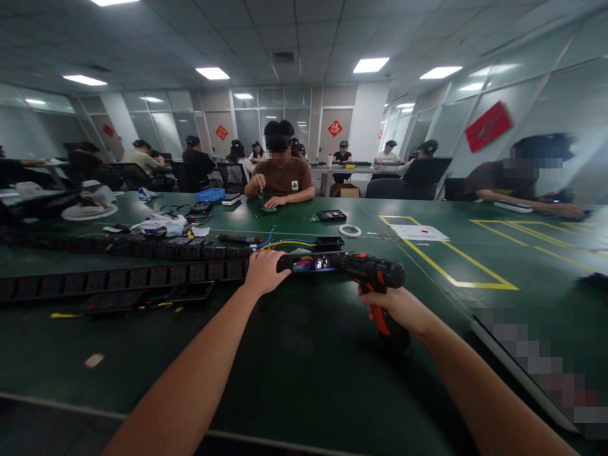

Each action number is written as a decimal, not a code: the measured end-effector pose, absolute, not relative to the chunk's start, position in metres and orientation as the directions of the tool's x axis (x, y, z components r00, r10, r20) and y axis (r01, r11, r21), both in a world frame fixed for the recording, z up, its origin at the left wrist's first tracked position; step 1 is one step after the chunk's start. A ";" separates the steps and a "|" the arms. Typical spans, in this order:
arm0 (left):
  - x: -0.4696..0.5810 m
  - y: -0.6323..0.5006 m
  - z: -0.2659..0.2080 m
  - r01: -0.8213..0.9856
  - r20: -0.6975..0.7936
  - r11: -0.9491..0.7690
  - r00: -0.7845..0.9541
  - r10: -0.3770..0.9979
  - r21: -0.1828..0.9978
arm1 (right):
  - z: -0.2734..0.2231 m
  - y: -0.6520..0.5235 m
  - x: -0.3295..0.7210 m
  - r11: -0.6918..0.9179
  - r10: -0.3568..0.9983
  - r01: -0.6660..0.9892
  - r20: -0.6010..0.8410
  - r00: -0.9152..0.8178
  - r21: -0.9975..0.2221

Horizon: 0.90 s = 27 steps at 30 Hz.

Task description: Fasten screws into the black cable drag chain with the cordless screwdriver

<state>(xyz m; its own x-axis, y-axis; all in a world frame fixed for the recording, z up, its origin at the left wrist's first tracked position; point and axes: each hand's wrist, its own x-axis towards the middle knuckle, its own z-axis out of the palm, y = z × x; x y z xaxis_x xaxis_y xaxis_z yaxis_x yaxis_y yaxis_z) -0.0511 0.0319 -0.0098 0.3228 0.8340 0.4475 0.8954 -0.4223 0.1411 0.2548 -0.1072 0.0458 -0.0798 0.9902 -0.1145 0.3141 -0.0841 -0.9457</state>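
A long black power strip (137, 277) with a row of sockets runs from the left edge to the middle of the table. My left hand (265, 273) is closed around it near its right end. Just past those fingers, an open section shows coloured wires (306, 263), lit by a bright spot. In my right hand (401, 309) is a black and orange cordless drill (373, 269), held by its handle and pointing left. Its front end is at the strip's right end; whether its bit touches a screw cannot be made out.
Behind the strip lie a second socket row (180, 249), a blue and yellow cable (285, 242) and a screwdriver (237, 239). A white tape roll (350, 230) and paper sheet (418, 232) are farther right. Across the table a person (282, 171) works on a small board.
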 end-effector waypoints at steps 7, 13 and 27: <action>-0.052 0.035 -0.013 0.894 0.459 -0.427 0.326 0.827 0.134 | 0.044 -0.105 0.256 -0.091 0.989 0.328 -0.124 -0.080 -0.940; -0.051 0.033 -0.012 0.895 0.455 -0.424 0.323 0.830 0.139 | 0.042 -0.106 0.257 -0.093 0.987 0.319 -0.129 -0.092 -0.943; -0.051 0.032 -0.011 0.897 0.440 -0.417 0.320 0.839 0.143 | 0.046 -0.108 0.256 -0.098 0.986 0.312 -0.135 -0.100 -0.945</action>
<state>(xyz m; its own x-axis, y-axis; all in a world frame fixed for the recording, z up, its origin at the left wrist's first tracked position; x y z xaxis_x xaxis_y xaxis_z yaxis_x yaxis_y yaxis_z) -0.0511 0.0324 -0.0108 0.3200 0.8391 0.4400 0.8973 -0.4174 0.1435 0.2558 -0.1077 0.0465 -0.1005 0.9857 -0.1352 0.3123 -0.0978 -0.9449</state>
